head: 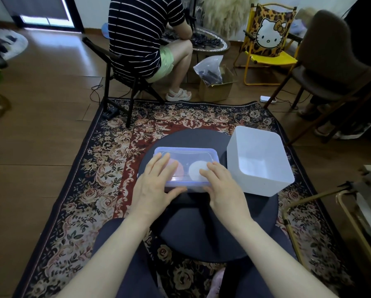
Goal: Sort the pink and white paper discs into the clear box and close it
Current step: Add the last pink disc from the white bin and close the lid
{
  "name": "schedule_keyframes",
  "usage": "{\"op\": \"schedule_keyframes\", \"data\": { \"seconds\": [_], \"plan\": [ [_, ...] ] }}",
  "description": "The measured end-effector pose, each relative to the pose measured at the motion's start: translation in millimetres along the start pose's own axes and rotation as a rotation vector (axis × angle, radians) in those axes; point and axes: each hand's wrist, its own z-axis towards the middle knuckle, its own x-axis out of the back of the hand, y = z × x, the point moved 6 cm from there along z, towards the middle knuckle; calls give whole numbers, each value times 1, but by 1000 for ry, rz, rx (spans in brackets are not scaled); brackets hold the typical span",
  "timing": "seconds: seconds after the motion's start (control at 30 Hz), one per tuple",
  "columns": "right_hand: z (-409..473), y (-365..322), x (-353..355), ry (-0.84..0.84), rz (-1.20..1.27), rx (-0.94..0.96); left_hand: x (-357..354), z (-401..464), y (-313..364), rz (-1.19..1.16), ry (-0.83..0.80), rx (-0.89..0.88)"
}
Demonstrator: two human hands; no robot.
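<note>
The lid (185, 152) was pressed onto the clear box (187, 186) by the left hand (153, 186) and right hand (220, 186) (fingers flat, spread), apparently to seat it.

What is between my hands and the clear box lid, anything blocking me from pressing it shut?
Nothing visible. The left hand and right hand already lie flat on the lid of the clear box, with pink discs and white discs underneath.

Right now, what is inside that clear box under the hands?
Through the lid of the clear box show a pink disc stack on the left and a white disc stack on the right. The left hand and right hand, pressing the lid, cover part of each.
</note>
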Motion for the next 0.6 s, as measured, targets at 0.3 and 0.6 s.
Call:
{"op": "schedule_keyframes", "data": {
  "seconds": [0.3, 0.6],
  "plan": [
    [27, 11, -5, -104, -56, -46, -5, 27, 0, 32, -85, 42],
    [42, 14, 9, -283, -73, -65, 6, 38, 3, 172, -202, 3]
  ]
}}
